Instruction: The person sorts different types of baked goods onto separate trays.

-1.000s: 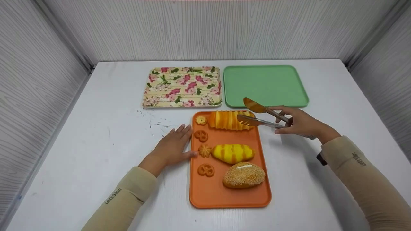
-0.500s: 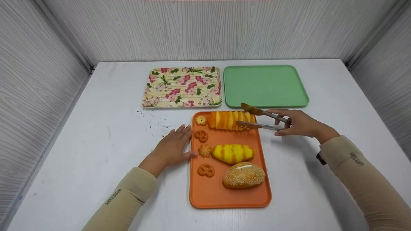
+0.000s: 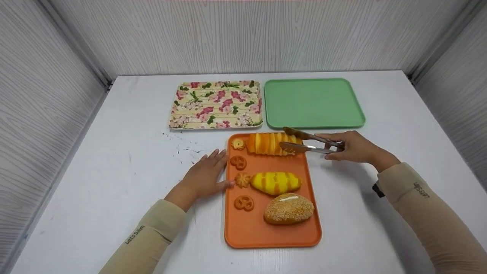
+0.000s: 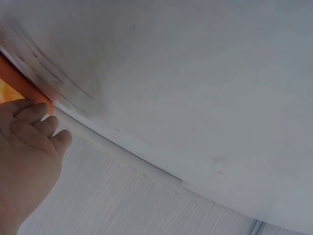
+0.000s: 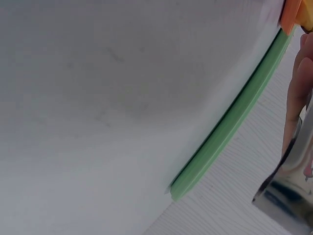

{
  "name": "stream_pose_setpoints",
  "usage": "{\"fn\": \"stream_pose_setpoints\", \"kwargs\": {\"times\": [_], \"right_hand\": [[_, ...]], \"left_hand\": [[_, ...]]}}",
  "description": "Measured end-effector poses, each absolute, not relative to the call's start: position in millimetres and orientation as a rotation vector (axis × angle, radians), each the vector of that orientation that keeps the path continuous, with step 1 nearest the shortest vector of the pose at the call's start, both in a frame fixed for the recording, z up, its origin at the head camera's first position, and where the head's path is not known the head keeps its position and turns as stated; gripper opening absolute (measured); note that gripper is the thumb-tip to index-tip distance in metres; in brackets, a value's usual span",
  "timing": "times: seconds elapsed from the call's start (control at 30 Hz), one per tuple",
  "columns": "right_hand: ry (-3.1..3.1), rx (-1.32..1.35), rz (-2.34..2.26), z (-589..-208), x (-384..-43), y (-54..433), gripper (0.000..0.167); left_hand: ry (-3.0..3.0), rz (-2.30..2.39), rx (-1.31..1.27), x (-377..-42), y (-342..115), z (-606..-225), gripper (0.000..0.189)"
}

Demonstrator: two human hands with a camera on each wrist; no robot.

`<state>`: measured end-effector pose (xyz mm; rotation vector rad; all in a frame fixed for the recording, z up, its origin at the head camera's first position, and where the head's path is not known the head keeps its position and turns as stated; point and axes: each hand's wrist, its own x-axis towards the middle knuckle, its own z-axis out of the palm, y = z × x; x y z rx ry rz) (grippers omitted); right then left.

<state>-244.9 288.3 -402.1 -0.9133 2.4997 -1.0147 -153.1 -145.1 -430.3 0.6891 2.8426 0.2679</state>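
In the head view my right hand (image 3: 354, 147) grips metal tongs (image 3: 319, 149) by their arms. Their tips are spread over the right part of a ridged orange-and-cream bread loaf (image 3: 266, 144); contact cannot be made out. The loaf lies across the far end of an orange tray (image 3: 262, 238). My left hand (image 3: 203, 177) lies flat with straight fingers at the tray's left edge, its thumb touching the rim. On the tray are also a yellow striped bread (image 3: 276, 182), a sesame-topped bun (image 3: 289, 209), and small pretzels and cookies, such as a pretzel (image 3: 244, 203), along the left side.
Behind the orange tray lie a floral tray (image 3: 217, 104) on the left and a green tray (image 3: 314, 102) on the right. All stand on a white table (image 3: 114, 152) with pale wood-grain panels (image 3: 258, 36) at the back and sides.
My right hand has lowered the tongs toward the ridged loaf, and their tips have come closer together. The left hand stays at the tray edge.
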Motion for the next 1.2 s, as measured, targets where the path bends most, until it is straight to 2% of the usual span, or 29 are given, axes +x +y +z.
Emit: {"fn": "stream_pose_setpoints", "kwargs": {"times": [0.73,1.2], "right_hand": [[2.526,-0.811,-1.163,-384,-238,288,0.056],[2.679,-0.523,-1.267,-384,-249,294,0.057]], "left_hand": [[2.831,0.293,0.683,-152,-145,-428,0.086],[2.832,0.298,0.688,-152,-146,-429,0.086]]}}
